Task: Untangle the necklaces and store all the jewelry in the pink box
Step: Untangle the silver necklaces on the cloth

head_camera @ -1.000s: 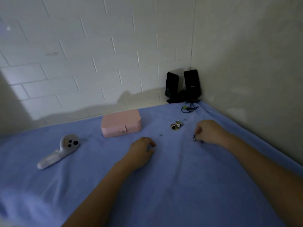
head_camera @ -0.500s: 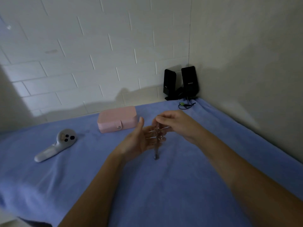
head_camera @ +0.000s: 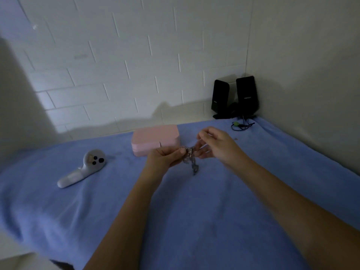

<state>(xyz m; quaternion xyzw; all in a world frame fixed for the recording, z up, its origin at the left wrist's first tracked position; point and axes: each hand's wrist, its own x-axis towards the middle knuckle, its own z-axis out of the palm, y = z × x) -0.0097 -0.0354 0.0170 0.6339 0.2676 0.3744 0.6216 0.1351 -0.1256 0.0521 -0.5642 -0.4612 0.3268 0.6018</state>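
Just right of the frame's centre, the left hand (head_camera: pixel 163 159) and the right hand (head_camera: pixel 219 145) meet above the blue cloth (head_camera: pixel 194 221), with a small tangle of silvery necklaces (head_camera: pixel 190 155) between them. The left hand's fingers are curled in, and its thumb and forefinger pinch the left side of the tangle. The right hand comes in from the right with thumb and fingertips closed on the other side of the knot, its remaining fingers loosely bent. Exactly which fingers touch the chain is hard to tell in the dim, soft picture. A short length of chain hangs down from the knot toward the cloth, and whether its lower end touches the fabric cannot be told. Both bare forearms run down to the lower edge of the frame, the right one crossing the lower right corner. Just behind the left hand, slightly up and to the left of the tangle, the pink box (head_camera: pixel 155 138) sits on the cloth with its lid down and a small clasp on the side facing the camera. Further left, well apart from the box, a white handheld controller (head_camera: pixel 83 169) lies on the cloth, its round head with dark buttons toward the box. In the upper right, in the corner where the brick wall meets the plain wall, stand two black speakers (head_camera: pixel 245 94), with a dark cable (head_camera: pixel 241 125) coiled on the cloth just in front of them.
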